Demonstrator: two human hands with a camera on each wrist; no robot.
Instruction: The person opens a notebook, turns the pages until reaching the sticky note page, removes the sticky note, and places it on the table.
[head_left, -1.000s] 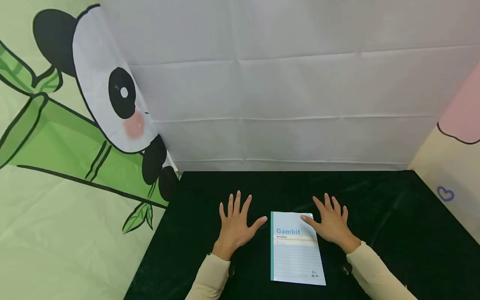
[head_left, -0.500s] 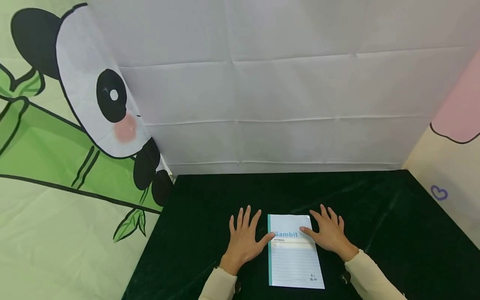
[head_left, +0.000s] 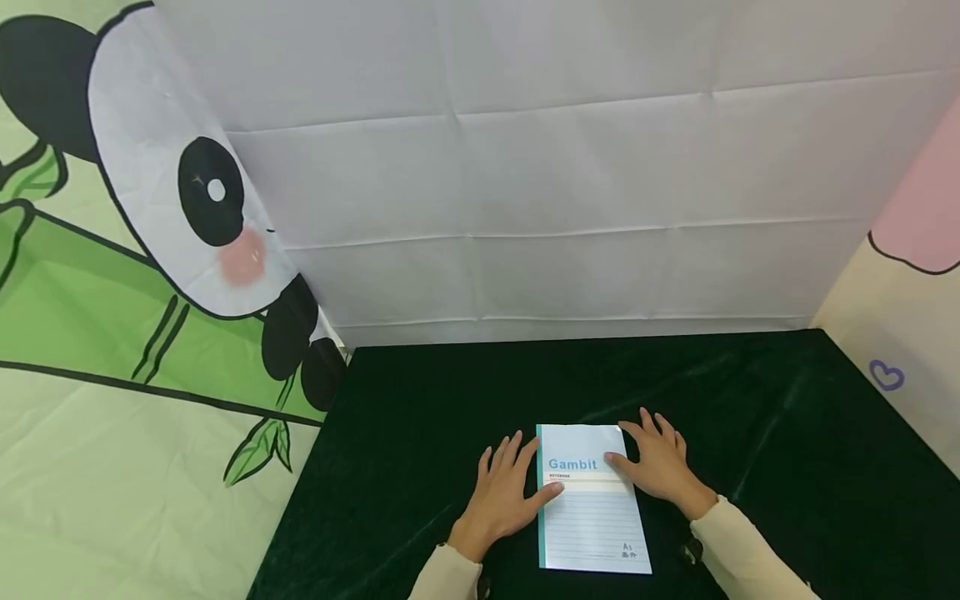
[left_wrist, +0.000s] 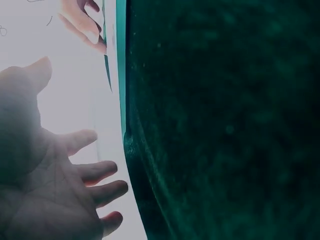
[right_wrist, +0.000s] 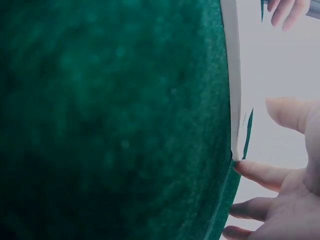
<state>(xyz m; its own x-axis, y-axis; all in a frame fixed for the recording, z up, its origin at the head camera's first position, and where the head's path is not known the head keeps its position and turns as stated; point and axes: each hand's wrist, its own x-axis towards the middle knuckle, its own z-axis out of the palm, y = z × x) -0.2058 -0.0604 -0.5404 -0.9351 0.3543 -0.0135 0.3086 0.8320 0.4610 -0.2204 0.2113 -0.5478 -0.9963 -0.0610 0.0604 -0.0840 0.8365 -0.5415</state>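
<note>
At the near side, two cream sleeves [head_left: 742, 542] reach over the counter [head_left: 390, 467], which is covered in dark green cloth; a small dark thing [head_left: 693, 549] shows at the right cuff, too dim to make out. Between the arms lies the notebook [head_left: 591, 529], flat and cover up, with its teal spine to the left. Low in its near right corner is a short mark that starts with "A", above a second line too small to read. Ruled lines cross the cover from there up to a pale band, then comes "NOTEBOOK" in tiny print and, farther up, "Gambit" in large blue letters, fully readable. The left hand [head_left: 504, 492] is spread with loosely bent fingers and holds nothing; its forefinger is just beside the spine, and its thumb reaches over the cover, hiding a bit of the band's edge; whether the thumb touches cannot be told. The right hand [head_left: 660, 468] is also wide and relaxed, its forefinger touching the far right corner, its thumb over the cover to the right of "Gambit"; contact there is unclear. Beyond the counter's far edge hangs a creased white sheet [head_left: 555, 183]. Left of the counter, a pale green cloth [head_left: 112, 450] carries a printed panda [head_left: 142, 158] and green bamboo [head_left: 90, 317]; to the right, a cream cloth [head_left: 892, 325] bears a purple heart [head_left: 887, 375] and, higher up, a pink patch [head_left: 930, 208] outlined in black.
</note>
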